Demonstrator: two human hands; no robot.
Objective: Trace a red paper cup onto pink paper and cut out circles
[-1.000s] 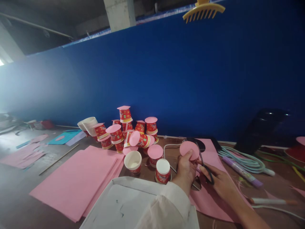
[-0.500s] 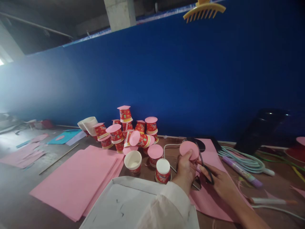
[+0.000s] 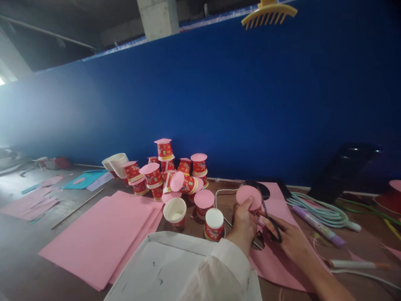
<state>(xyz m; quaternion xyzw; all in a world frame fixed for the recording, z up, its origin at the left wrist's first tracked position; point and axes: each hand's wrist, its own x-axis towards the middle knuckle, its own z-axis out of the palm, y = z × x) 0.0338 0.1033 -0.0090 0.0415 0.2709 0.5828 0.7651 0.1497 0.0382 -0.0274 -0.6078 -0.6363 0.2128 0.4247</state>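
Observation:
A round piece of pink paper is pinched in my left hand, thumb on top. My right hand grips a pair of black-handled scissors, whose blades run along the right edge of the paper circle. Beneath both hands lies a large pink sheet. Left of my left hand stand an upside-down red paper cup with a bare white base, an upright open paper cup and a cup topped with a pink disc.
Several red cups with pink discs are stacked near the blue partition. Pink sheets and a white board lie left of my arm. To the right are a coiled cable, a purple tube and a black cylinder.

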